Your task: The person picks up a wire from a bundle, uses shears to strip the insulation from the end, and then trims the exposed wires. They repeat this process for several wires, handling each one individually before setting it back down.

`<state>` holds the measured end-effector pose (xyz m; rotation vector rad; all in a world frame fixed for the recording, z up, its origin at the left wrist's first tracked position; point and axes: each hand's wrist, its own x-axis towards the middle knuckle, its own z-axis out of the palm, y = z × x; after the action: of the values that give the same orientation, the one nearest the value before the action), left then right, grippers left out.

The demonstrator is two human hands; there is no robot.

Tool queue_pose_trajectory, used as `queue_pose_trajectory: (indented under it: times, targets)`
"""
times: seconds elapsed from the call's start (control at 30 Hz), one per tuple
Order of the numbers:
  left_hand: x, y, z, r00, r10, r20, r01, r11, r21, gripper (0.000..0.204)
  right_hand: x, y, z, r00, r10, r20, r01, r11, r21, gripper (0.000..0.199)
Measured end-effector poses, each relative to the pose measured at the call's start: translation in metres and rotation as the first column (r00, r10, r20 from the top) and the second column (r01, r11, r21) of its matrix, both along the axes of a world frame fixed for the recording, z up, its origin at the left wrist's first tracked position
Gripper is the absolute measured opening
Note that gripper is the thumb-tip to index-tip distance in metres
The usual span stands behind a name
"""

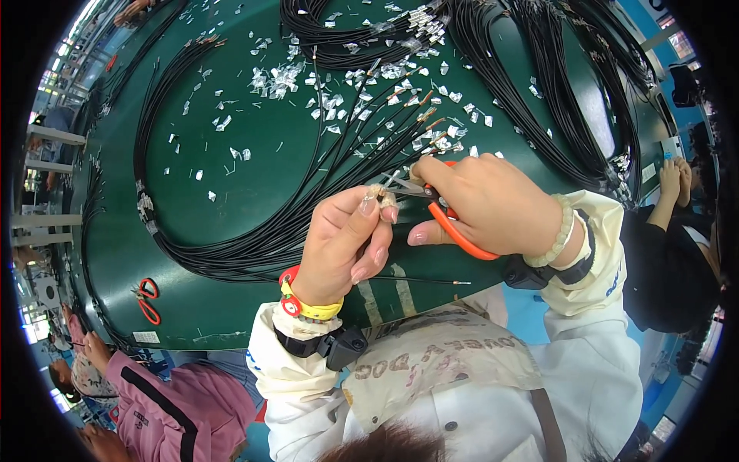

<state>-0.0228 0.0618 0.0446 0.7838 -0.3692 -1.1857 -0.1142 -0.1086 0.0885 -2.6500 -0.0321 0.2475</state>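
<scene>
My right hand (493,200) is closed round a pair of scissors with orange handles (460,233). The scissors' blades, slightly apart, point left and meet the fingertips of my left hand (342,239). Those fingertips, partly wrapped in pale tape, are pinched on what looks like the end of a thin black cable; most of it is hidden by the fingers. Just beyond both hands, a bundle of black cables (202,262) curves across the green table (231,208), with stripped, copper-coloured ends fanned out. One single cable (416,281) lies nearer me, below my hands.
Scraps of silvery foil (277,81) litter the table's far half. More black cable coils (339,58) and looped bundles (531,100) lie at the back and right. Red-handled scissors (146,300) rest at the near left. A person in a pink sleeve (185,400) sits at left; another's hands (674,181) are at right.
</scene>
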Motion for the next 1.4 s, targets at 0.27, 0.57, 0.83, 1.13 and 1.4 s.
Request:
queue_pose_trajectory:
  times: [0.27,0.57,0.83,1.13,1.4]
  targets:
    - [-0.017,-0.009,0.003,0.613,0.182,0.769,-0.375,0.923,0.081,0.024,0.009,-0.001,0.001,0.994,0.048,-0.100,-0.039,0.994,0.098,0.053]
    - [0.000,0.007,0.008,0.981,0.191,-0.011,-0.192,0.981,-0.042,0.025,0.005,-0.009,-0.028,0.982,-0.047,0.182,0.013,0.983,0.181,0.057]
    - [0.000,0.007,0.010,0.985,0.168,0.036,-0.169,0.985,0.045,0.025,0.012,-0.010,0.000,0.775,0.182,0.605,0.209,0.830,-0.517,0.066]
    - [-0.004,0.003,0.012,0.979,0.173,0.109,-0.182,0.979,0.086,0.022,0.015,-0.013,-0.001,0.760,0.290,0.581,0.210,0.737,-0.642,0.064]
    - [-0.003,0.003,0.011,0.980,0.165,0.113,-0.178,0.977,0.119,0.021,0.015,-0.012,-0.003,0.765,0.234,0.600,0.221,0.779,-0.587,0.062]
